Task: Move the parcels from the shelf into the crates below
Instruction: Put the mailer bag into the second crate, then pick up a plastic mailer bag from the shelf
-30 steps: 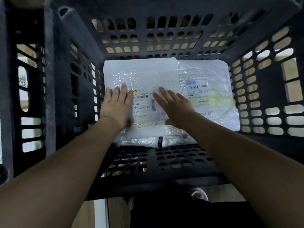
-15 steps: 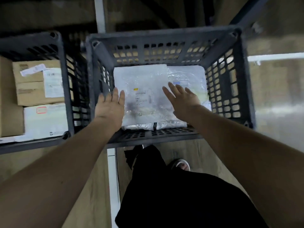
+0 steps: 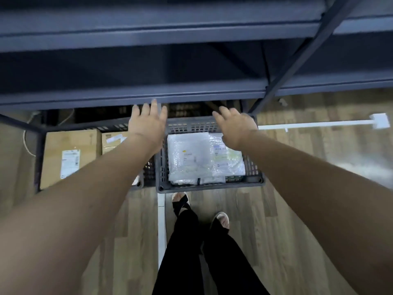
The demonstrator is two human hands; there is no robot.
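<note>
Head view shows both hands lifted clear of the parcels they lay on a second ago: the left hand [image 3: 147, 124] and right hand [image 3: 235, 127] now hover palm down above the grey crate [image 3: 209, 187], each grip spread, fingers straight and holding nothing, fingertips reaching toward the lowest shelf [image 3: 131, 95] edge. The camera has pulled back and up, so the crate looks smaller and the blue-grey shelving fills the top. Inside the crate lie a bubble-wrap parcel [image 3: 188, 156] and, just beside it on the right, a clear plastic parcel [image 3: 228, 161]. A second crate [image 3: 148, 174] to the left holds cardboard boxes [image 3: 71, 154], partly hidden by the left forearm. Below, the person's black trousers and sandals stand on the wooden floor [image 3: 265, 231], with a white floor line [image 3: 161, 220] alongside.
</note>
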